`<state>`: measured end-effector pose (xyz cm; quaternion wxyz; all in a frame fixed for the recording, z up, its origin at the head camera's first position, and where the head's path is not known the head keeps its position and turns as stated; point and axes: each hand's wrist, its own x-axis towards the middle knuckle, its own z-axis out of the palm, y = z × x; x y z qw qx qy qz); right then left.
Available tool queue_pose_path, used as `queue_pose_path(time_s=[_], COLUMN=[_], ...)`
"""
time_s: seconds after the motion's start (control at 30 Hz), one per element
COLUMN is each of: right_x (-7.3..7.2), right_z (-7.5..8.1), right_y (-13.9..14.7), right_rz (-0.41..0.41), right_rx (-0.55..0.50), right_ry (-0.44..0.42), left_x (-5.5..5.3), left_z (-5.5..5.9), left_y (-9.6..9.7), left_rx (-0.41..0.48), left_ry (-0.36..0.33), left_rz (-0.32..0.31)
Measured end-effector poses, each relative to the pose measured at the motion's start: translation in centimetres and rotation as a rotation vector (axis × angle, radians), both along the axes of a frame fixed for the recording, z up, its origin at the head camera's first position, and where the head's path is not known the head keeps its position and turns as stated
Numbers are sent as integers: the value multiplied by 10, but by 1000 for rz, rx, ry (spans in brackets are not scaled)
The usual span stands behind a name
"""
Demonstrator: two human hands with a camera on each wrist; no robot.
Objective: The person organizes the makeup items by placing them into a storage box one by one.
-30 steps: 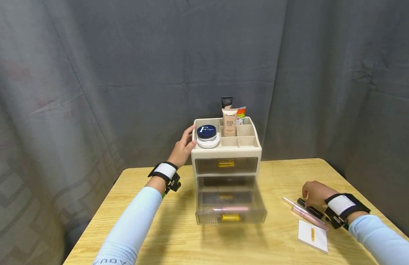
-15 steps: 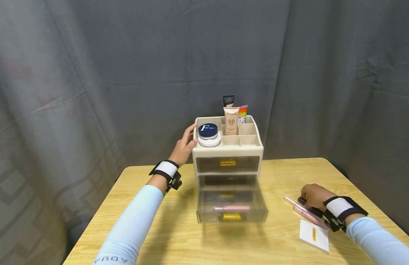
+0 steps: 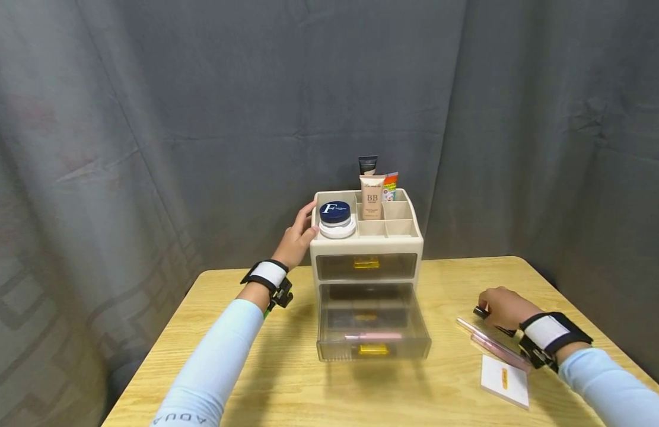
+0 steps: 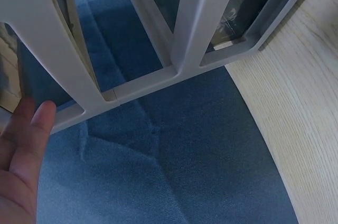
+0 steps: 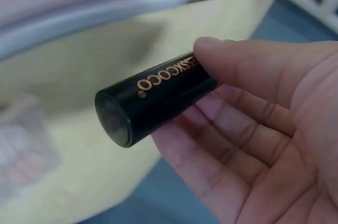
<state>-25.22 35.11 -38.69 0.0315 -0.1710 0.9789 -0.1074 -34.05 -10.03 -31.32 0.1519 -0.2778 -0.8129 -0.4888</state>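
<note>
My left hand (image 3: 296, 237) rests against the left side of a beige cosmetics organizer (image 3: 363, 242), fingers fairly straight. In the left wrist view its fingertips (image 4: 45, 113) touch the organizer's side frame. Between thumb and fingers, my right hand (image 3: 508, 308) pinches a black cosmetic tube (image 5: 158, 94) with gold lettering, over the right part of the table. Just below that hand lie a pink tube (image 3: 494, 347) and a slim pale pink stick (image 3: 468, 325). The organizer's lower drawer (image 3: 373, 332) is pulled out, with a pink tube (image 3: 373, 336) inside.
On the organizer's top stand a blue-lidded jar (image 3: 335, 212) on a white round case (image 3: 337, 229), a BB cream tube (image 3: 372, 198), a black tube (image 3: 368, 164) and a colourful tube (image 3: 390, 187). A white square box (image 3: 503, 381) lies at the table's front right. Grey curtains (image 3: 244, 118) hang behind.
My right hand has taken hold of the black tube and lifted it off the table, moving slightly left and away from me. The left hand stays at the organizer.
</note>
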Motion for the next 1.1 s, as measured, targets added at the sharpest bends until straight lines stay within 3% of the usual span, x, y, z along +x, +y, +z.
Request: queue_pose_path(time_s=[0.1,0.33,0.63,0.7,0.93,1.0,1.1], right_x=[4,24,49,53,56,56,56], right_z=[17,62,109,115,129,132,136], right_y=[-9,-40,-80,-91,-131,-141,-157], right_rz=[41,68,225,279,456,478,511], right_rx=[-4,-83,-67,-68,-52,-36,-7], right_ry=[64,109,218,247,296,286,266], left_x=[-1,0,0,4,36,32,16], left_z=[-1,-1,1,5,28,24,11], left_y=[0,-1,-1,-1,4,4,2], left_rx=[3,6,14,21,11,17,16], left_ry=[5,14,5,5,-10,-13,6], left_rz=[2,-2,-16,-23,-24,-28,-21])
